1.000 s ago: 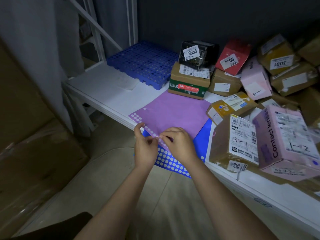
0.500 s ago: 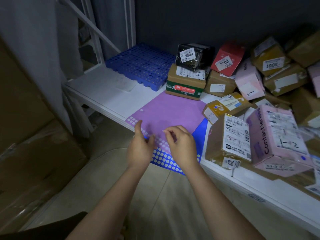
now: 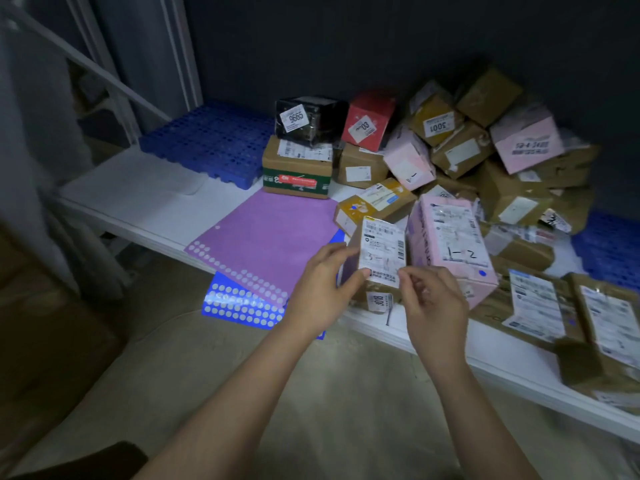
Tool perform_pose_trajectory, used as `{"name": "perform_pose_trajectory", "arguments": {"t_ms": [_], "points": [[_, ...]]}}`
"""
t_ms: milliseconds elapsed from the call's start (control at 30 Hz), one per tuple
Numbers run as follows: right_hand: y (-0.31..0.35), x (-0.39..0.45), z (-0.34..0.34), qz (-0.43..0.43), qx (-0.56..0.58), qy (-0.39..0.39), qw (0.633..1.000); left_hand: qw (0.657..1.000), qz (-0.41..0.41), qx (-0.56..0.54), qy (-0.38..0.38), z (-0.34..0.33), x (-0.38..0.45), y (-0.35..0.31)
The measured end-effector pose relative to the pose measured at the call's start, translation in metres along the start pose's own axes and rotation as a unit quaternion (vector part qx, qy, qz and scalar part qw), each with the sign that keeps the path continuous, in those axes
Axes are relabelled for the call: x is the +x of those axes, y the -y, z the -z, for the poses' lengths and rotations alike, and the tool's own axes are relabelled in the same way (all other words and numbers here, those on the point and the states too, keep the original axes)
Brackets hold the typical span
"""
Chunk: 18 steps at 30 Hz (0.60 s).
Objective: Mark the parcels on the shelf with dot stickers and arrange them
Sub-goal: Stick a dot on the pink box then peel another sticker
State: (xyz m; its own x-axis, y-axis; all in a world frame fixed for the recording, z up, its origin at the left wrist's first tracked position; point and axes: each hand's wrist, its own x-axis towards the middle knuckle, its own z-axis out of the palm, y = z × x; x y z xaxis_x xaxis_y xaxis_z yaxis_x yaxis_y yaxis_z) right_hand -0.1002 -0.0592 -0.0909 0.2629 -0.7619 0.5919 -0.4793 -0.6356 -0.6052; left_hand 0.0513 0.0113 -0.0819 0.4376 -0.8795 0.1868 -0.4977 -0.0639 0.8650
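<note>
A purple sticker sheet (image 3: 266,237) lies on the white shelf (image 3: 145,202), over a blue sticker sheet (image 3: 239,306) that overhangs the front edge. Just right of them stands a brown parcel (image 3: 381,251) with a white label marked "3-". My left hand (image 3: 322,289) grips that parcel's left side, thumb on the label's lower corner. My right hand (image 3: 433,303) hovers at the label's lower right with thumb and forefinger pinched together; whether a dot sticker is between them is too small to tell. A pink parcel (image 3: 450,244) marked "1-2" carries a blue dot.
A heap of brown, pink, red and black parcels (image 3: 450,140) fills the shelf's back right. A blue plastic pallet (image 3: 207,140) sits at the back left, another (image 3: 609,244) at the far right. Two labelled parcels (image 3: 571,313) lie at the front right. Large cartons (image 3: 41,306) stand left on the floor.
Both hands left the purple sheet and moved right to the brown "3-" parcel. The left hand now grips it; the right hand arrived pinched at its label.
</note>
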Motion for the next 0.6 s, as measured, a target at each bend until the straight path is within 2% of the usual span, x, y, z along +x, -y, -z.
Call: {"name": "perform_pose_trajectory", "arguments": {"t_ms": [133,300,600], "points": [[-0.012,0.0,-0.002,0.034,-0.014,0.017,0.999,0.999,0.019,0.02,0.034,-0.012,0.003,-0.001],[-0.015,-0.002,-0.008,0.043,0.019,0.02,0.999,0.999,0.006,0.027,0.033,-0.015,-0.001,0.009],[-0.02,-0.005,-0.014,0.071,0.019,0.03,0.997,0.998,0.056,0.024,0.035,-0.008,-0.004,0.017]]}}
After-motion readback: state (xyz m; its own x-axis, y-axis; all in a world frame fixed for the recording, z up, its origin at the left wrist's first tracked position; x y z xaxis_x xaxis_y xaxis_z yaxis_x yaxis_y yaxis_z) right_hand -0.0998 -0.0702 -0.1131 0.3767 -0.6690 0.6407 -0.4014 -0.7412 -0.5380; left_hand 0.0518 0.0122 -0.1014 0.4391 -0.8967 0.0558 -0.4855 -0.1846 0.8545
